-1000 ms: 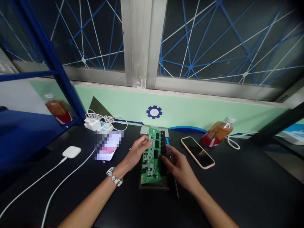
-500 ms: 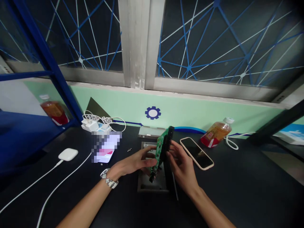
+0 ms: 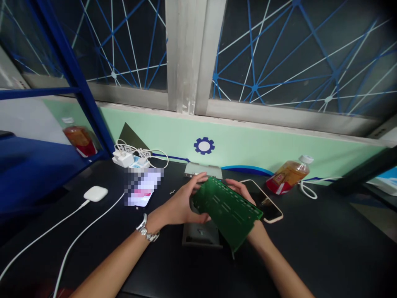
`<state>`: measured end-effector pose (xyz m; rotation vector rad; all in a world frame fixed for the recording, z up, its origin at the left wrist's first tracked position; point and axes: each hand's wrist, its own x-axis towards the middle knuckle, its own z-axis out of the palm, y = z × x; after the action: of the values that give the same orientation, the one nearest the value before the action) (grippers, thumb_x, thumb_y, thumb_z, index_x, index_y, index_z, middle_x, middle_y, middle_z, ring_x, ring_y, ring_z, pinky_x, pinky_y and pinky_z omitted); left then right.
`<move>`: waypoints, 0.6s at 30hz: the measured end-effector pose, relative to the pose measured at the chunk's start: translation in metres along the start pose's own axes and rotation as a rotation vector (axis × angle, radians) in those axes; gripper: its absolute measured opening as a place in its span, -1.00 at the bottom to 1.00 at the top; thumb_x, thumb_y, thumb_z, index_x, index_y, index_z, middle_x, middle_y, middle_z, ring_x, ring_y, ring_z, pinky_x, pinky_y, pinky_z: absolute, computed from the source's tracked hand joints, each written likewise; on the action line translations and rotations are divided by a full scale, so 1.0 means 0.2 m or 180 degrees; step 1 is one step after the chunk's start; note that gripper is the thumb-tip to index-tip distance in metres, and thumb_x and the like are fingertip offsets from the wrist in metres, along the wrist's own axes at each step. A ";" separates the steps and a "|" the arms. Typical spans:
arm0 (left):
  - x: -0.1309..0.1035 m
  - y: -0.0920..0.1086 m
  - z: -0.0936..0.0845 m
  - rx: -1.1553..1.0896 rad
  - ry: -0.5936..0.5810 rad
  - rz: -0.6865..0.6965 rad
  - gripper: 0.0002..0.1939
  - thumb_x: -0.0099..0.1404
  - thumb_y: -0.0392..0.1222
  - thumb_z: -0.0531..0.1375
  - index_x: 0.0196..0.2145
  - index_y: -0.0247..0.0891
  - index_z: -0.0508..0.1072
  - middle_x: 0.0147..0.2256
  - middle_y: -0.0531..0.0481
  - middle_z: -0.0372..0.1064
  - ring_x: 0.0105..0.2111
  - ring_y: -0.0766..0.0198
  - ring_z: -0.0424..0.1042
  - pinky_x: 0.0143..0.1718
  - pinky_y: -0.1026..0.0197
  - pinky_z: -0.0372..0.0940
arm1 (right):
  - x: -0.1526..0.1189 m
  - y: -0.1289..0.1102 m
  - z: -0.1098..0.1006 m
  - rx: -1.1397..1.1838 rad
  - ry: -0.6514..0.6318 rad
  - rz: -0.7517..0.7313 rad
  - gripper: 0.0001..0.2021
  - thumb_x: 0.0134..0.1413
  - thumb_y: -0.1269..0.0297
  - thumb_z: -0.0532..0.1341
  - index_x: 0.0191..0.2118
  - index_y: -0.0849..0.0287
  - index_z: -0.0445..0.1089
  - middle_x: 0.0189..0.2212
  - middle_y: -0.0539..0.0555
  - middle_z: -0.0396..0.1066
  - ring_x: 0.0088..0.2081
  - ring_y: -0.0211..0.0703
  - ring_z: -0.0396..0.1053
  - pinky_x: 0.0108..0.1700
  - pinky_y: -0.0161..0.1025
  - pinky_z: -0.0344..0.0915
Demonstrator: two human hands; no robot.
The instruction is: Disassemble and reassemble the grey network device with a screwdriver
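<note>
A green circuit board point(image 3: 228, 213) is tilted in the air between my hands, its flat green face towards me. My left hand point(image 3: 186, 203) grips its left end, thumb below and fingers at the upper edge. From behind, my right hand point(image 3: 243, 192) holds the right side; the board covers part of those fingers. Beneath it on the table lies an open metal case point(image 3: 201, 236), partly hidden by the board. A flat grey metal cover point(image 3: 204, 170) rests behind, near the wall. The tip of a thin rod point(image 3: 233, 255) shows below the board's lower corner.
To the right are a phone point(image 3: 273, 213) in a pale case and a drink bottle point(image 3: 288, 176). Small screws point(image 3: 172, 192) lie left of my hands. Further left are a lit phone point(image 3: 145, 188), a white charging case point(image 3: 96, 194), cables and a power strip point(image 3: 138, 162).
The board has turned from nearly edge-on to show its flat green face. Both hands have shifted with it, and the right hand is now more hidden behind it. The view has shifted slightly.
</note>
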<state>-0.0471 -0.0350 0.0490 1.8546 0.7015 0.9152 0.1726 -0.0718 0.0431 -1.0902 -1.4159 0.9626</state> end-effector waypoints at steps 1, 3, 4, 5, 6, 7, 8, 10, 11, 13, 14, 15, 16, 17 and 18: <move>0.00 0.00 -0.01 0.0137 0.0045 0.0058 0.05 -0.03 -0.18 0.42 0.33 -0.06 0.02 0.27 -0.28 0.04 0.17 -0.23 0.17 0.12 -0.23 0.19 | 0.01 -0.01 -0.01 0.0135 -0.0148 0.0155 -0.50 0.08 0.20 0.28 0.16 0.02 0.27 0.08 0.16 0.40 0.01 0.01 0.42 0.03 -0.06 0.37; 0.01 0.00 -0.02 0.0379 0.0116 0.0139 0.00 -0.01 -0.20 0.39 0.33 -0.08 0.04 0.26 -0.27 0.04 0.18 -0.25 0.15 0.14 -0.24 0.17 | 0.02 -0.03 -0.04 0.0530 -0.0376 0.0462 -0.54 0.09 0.15 0.24 0.13 0.05 0.33 0.08 0.16 0.41 0.00 0.05 0.43 -0.03 -0.06 0.39; 0.01 -0.01 -0.03 0.0490 0.0152 0.0170 -0.01 -0.01 -0.21 0.38 0.33 -0.09 0.04 0.26 -0.27 0.03 0.18 -0.24 0.14 0.15 -0.24 0.16 | 0.02 -0.05 -0.05 0.0743 -0.0433 0.0626 -0.54 0.10 0.14 0.23 0.12 0.08 0.36 0.04 0.18 0.44 -0.03 0.07 0.45 -0.06 -0.06 0.40; 0.01 -0.02 -0.04 0.0590 0.0189 0.0199 -0.02 0.00 -0.23 0.36 0.33 -0.10 0.04 0.26 -0.26 0.01 0.18 -0.23 0.14 0.16 -0.22 0.15 | 0.03 -0.06 -0.06 0.0922 -0.0466 0.0800 -0.55 0.11 0.13 0.20 0.12 0.12 0.38 -0.02 0.19 0.48 -0.07 0.07 0.47 -0.10 -0.07 0.41; 0.01 -0.03 -0.04 0.0681 0.0227 0.0224 -0.01 -0.01 -0.25 0.35 0.33 -0.11 0.02 0.27 -0.25 -0.01 0.19 -0.22 0.14 0.17 -0.21 0.14 | 0.03 -0.07 -0.07 0.1038 -0.0475 0.0968 -0.56 0.12 0.13 0.19 0.10 0.15 0.40 -0.09 0.20 0.51 -0.12 0.06 0.49 -0.13 -0.09 0.41; 0.01 -0.03 -0.05 0.0764 0.0255 0.0239 0.00 -0.01 -0.26 0.34 0.34 -0.11 0.00 0.28 -0.25 -0.03 0.19 -0.22 0.13 0.18 -0.20 0.13 | 0.03 -0.08 -0.08 0.1091 -0.0477 0.1116 -0.57 0.14 0.13 0.18 0.09 0.17 0.41 -0.13 0.20 0.52 -0.14 0.04 0.50 -0.15 -0.10 0.41; 0.01 -0.04 -0.05 0.0838 0.0270 0.0248 0.02 -0.01 -0.27 0.33 0.35 -0.11 -0.02 0.29 -0.24 -0.06 0.20 -0.22 0.11 0.20 -0.20 0.11 | 0.03 -0.09 -0.08 0.1115 -0.0465 0.1212 -0.58 0.15 0.11 0.18 0.08 0.17 0.42 -0.16 0.19 0.53 -0.15 0.03 0.50 -0.16 -0.12 0.41; 0.01 -0.05 -0.05 0.0968 0.0264 0.0255 0.06 -0.02 -0.29 0.33 0.36 -0.10 -0.07 0.31 -0.23 -0.10 0.24 -0.23 0.06 0.22 -0.20 0.08 | 0.03 -0.08 -0.08 0.1131 -0.0518 0.1290 -0.59 0.15 0.09 0.22 0.06 0.17 0.43 -0.18 0.17 0.54 -0.19 -0.02 0.50 -0.18 -0.16 0.40; 0.01 -0.05 -0.04 0.1030 0.0254 0.0251 0.07 -0.01 -0.30 0.33 0.37 -0.09 -0.10 0.32 -0.21 -0.11 0.25 -0.23 0.04 0.24 -0.20 0.06 | 0.02 -0.08 -0.08 0.1123 -0.0597 0.1306 -0.59 0.13 0.09 0.26 0.04 0.18 0.44 -0.21 0.16 0.54 -0.24 -0.05 0.50 -0.21 -0.18 0.40; 0.01 -0.05 -0.04 0.1141 0.0263 0.0234 0.07 0.01 -0.30 0.32 0.38 -0.08 -0.13 0.33 -0.20 -0.13 0.27 -0.22 0.01 0.25 -0.20 0.04 | 0.01 -0.06 -0.07 0.1035 -0.0780 0.1316 -0.61 0.08 0.11 0.31 -0.01 0.21 0.46 -0.28 0.15 0.54 -0.35 -0.13 0.48 -0.29 -0.23 0.37; 0.01 -0.05 -0.05 0.1194 0.0306 0.0224 0.07 0.02 -0.29 0.32 0.38 -0.08 -0.14 0.33 -0.19 -0.12 0.27 -0.21 0.00 0.26 -0.19 0.03 | 0.01 -0.06 -0.07 0.0954 -0.0822 0.1294 -0.61 0.07 0.11 0.32 -0.03 0.22 0.46 -0.31 0.13 0.53 -0.39 -0.15 0.45 -0.34 -0.25 0.36; 0.01 -0.05 -0.05 0.1240 0.0389 0.0216 0.06 0.03 -0.27 0.32 0.38 -0.09 -0.14 0.33 -0.20 -0.11 0.27 -0.20 -0.01 0.26 -0.19 0.01 | 0.01 -0.05 -0.07 0.0859 -0.0816 0.1238 -0.62 0.07 0.09 0.33 -0.05 0.23 0.47 -0.34 0.13 0.52 -0.42 -0.18 0.43 -0.37 -0.28 0.33; 0.01 -0.06 -0.06 0.1269 0.0516 0.0208 0.05 0.04 -0.26 0.33 0.38 -0.10 -0.13 0.32 -0.20 -0.10 0.27 -0.19 -0.01 0.27 -0.19 0.00 | 0.00 -0.05 -0.07 0.0760 -0.0789 0.1164 -0.62 0.06 0.08 0.33 -0.07 0.23 0.47 -0.35 0.12 0.50 -0.43 -0.20 0.40 -0.40 -0.30 0.31; 0.02 -0.07 -0.07 0.1260 0.0679 0.0188 0.03 0.05 -0.24 0.33 0.37 -0.12 -0.11 0.31 -0.22 -0.07 0.26 -0.17 0.01 0.26 -0.18 0.00 | 0.00 -0.04 -0.07 0.0683 -0.0755 0.1082 -0.62 0.05 0.07 0.34 -0.08 0.22 0.46 -0.34 0.11 0.49 -0.44 -0.22 0.38 -0.43 -0.33 0.28; 0.02 -0.08 -0.08 0.1198 0.0843 0.0149 0.01 0.06 -0.23 0.33 0.36 -0.14 -0.09 0.29 -0.24 -0.04 0.24 -0.14 0.05 0.24 -0.16 0.04 | 0.00 -0.04 -0.07 0.0640 -0.0732 0.1013 -0.62 0.04 0.07 0.35 -0.09 0.20 0.45 -0.34 0.09 0.49 -0.44 -0.24 0.35 -0.46 -0.35 0.24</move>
<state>-0.0597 -0.0169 0.0400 2.1037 1.0551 1.1322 0.1853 -0.0733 0.0532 -1.0987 -1.3131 1.4662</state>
